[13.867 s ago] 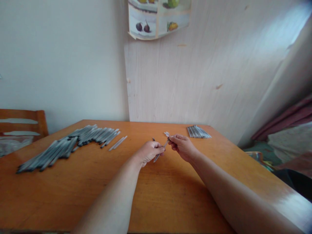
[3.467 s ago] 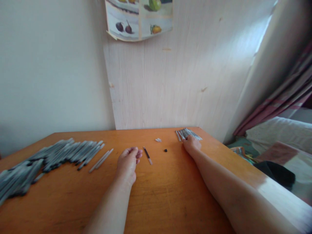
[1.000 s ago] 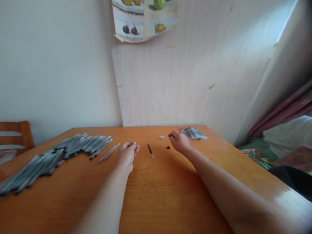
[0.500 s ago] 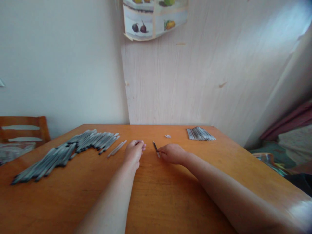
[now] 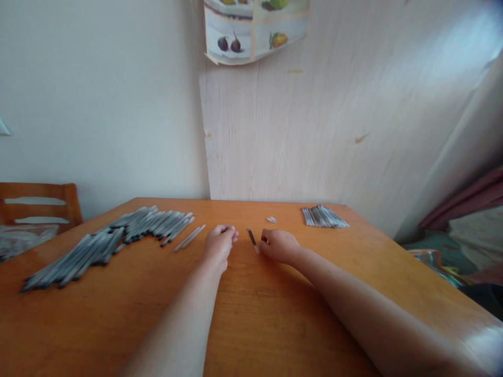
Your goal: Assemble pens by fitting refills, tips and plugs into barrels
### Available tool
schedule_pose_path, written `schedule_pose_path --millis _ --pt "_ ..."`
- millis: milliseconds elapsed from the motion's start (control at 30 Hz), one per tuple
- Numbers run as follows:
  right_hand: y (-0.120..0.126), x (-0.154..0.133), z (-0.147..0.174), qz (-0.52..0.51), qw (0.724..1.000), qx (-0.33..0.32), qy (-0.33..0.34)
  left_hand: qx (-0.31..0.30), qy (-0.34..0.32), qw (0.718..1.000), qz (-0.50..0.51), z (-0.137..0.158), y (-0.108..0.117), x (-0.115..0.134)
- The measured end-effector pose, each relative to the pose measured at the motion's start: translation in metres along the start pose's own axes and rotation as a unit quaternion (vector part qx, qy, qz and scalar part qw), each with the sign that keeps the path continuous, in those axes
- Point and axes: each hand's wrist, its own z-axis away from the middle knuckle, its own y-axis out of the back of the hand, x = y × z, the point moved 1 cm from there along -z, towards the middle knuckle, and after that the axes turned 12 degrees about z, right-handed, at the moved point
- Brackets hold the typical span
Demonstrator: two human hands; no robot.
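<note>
A slim dark pen [image 5: 253, 240] with a pale clear end lies on the table between my two hands. My left hand [image 5: 220, 245] is to its left, fingers closed in a pinch; whatever they hold, if anything, is too small to make out. Just right of the pen, my right hand [image 5: 280, 245] rests with its fingers curled in, apart from the pen; the inside of its grip is hidden. Two pale clear tubes [image 5: 190, 238] lie left of my left hand. Small whitish pieces [image 5: 271, 220] sit beyond my right hand.
A large spread of grey, black-ended pens [image 5: 94, 248] covers the table's left side. A neat row of similar slim pens [image 5: 324, 216] lies at the back right. The wooden table [image 5: 251, 314] meets the wall behind. A chair [image 5: 39, 209] stands at the left.
My right hand has let go of the pen, and its fingers have drawn back and curled. The pen stays on the table. My left hand keeps its pinch.
</note>
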Motion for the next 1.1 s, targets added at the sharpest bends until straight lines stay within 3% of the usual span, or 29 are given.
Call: schedule_pose_path --millis 267,800,1100 --pt "0.003 -0.01 0.007 -0.031 0.999 -0.001 0.007 -0.005 -0.017 1.0 0.006 0.003 -0.003 -0.001" --pt "-0.002 -0.012 0.008 -0.043 0.996 0.002 0.084 -0.02 -0.015 1.0 -0.003 0.004 -0.004 -0.003" --pt "-0.005 -0.013 0.007 -0.05 0.998 0.004 0.041 -0.002 -0.021 1.0 -0.007 0.0 -0.003 -0.004"
